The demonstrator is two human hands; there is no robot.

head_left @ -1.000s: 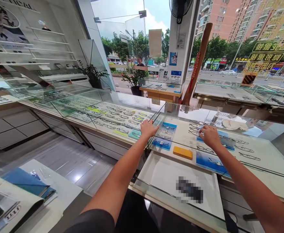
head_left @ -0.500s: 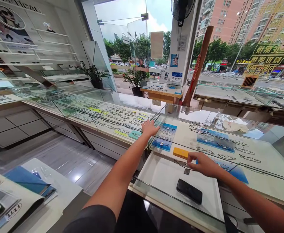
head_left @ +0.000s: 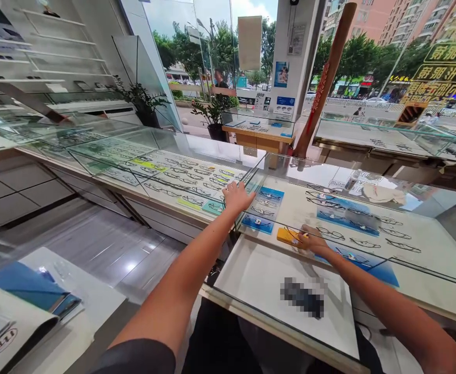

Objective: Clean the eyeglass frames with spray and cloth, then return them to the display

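Note:
My right hand (head_left: 311, 241) is inside the glass display case, its fingers pinched on thin-framed eyeglasses (head_left: 289, 230). These eyeglasses are over a yellow case (head_left: 285, 237), and whether they touch it I cannot tell. My left hand (head_left: 238, 197) rests with its fingers spread on the glass top, by the joint between two counter sections. Below my right hand is a white pulled-out tray (head_left: 251, 275) with a dark phone (head_left: 303, 298), blurred out by pixels. Several eyeglasses lie around on blue cards, such as the blue card (head_left: 257, 224) left of the yellow case.
More eyeglasses (head_left: 364, 243) lie to the right inside the case. Leftward runs a long glass counter (head_left: 165, 176) with rows of frames. A side table (head_left: 91, 317) at lower left bears a bag and blue folders. A slanted wooden post (head_left: 321, 88) stands behind.
My right hand has moved forward and slightly up from over the tray, carrying the eyeglasses to the yellow case. My left hand stays on the glass. The view has tilted down.

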